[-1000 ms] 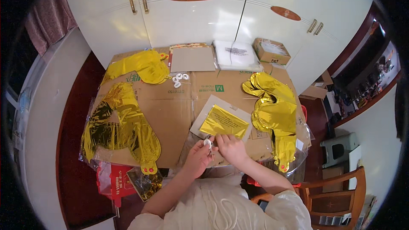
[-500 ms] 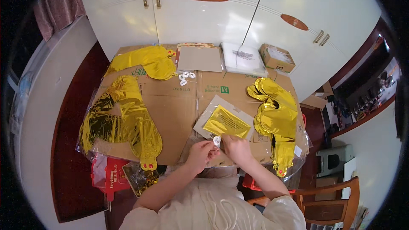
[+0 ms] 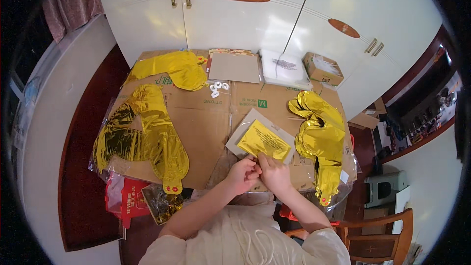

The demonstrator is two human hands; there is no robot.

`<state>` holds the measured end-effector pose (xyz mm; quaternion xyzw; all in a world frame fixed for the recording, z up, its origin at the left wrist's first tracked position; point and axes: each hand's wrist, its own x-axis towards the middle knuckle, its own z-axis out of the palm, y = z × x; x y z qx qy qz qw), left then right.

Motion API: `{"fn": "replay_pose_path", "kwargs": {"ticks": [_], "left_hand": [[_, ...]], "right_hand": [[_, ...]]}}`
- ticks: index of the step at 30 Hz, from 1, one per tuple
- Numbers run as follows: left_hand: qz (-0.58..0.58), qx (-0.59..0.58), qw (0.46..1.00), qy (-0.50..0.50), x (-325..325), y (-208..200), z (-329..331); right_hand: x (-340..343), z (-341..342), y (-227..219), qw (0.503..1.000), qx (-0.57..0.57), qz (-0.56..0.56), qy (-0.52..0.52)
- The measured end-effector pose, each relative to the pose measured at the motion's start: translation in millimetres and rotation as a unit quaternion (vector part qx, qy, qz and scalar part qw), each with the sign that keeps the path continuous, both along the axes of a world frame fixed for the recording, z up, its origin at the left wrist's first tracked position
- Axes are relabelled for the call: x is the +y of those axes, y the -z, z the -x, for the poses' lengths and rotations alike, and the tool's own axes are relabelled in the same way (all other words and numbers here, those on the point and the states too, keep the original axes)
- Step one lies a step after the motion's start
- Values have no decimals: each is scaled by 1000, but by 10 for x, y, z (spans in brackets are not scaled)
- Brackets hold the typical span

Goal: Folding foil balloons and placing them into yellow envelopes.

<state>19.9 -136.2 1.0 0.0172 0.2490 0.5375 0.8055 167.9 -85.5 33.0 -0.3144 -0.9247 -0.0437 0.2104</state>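
A flat, folded yellow foil packet (image 3: 262,140) with dark print lies on a grey card (image 3: 237,137) near the table's front edge. Against its near edge, my left hand (image 3: 243,175) and my right hand (image 3: 274,172) meet at the fingertips. The left fingers are curled in; what they hold is hidden. My right fingers are pressed together at the packet's near edge, and whatever they pinch does not show. Farther back lie several small white rolls (image 3: 218,88). Gold foil balloons, flat and uninflated, lie at the left (image 3: 164,142) and right (image 3: 321,135).
Cardboard (image 3: 196,118) covers the table. Another gold balloon (image 3: 179,68) lies at the back left, beside a stack of grey card (image 3: 234,67), clear plastic bags (image 3: 283,68) and a small carton (image 3: 324,68). A red bag (image 3: 128,198) hangs at the left front; a wooden chair (image 3: 380,235) stands right.
The white roll that showed between my left fingers is no longer visible. My left hand has moved right, up against my right hand. The view has shifted slightly.
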Motion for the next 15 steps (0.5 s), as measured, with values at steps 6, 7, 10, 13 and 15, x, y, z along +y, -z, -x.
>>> {"fn": "replay_pose_path", "kwargs": {"ticks": [6, 7, 10, 13, 15], "left_hand": [[-23, -27, 999, 39, 89, 56, 65], [10, 7, 1000, 14, 93, -23, 29], [30, 55, 998, -12, 92, -118, 13], [30, 10, 999, -23, 95, -107, 7], [28, -25, 999, -13, 104, -103, 7]], "right_hand": [[-25, -23, -44, 1000, -2, -31, -5], [-33, -26, -57, 1000, -12, -23, -3], [-42, -34, -93, 1000, -23, -3, 1], [-67, -15, -119, 1000, -28, -5, -1], [-85, -24, -130, 999, -32, -15, 0]]}}
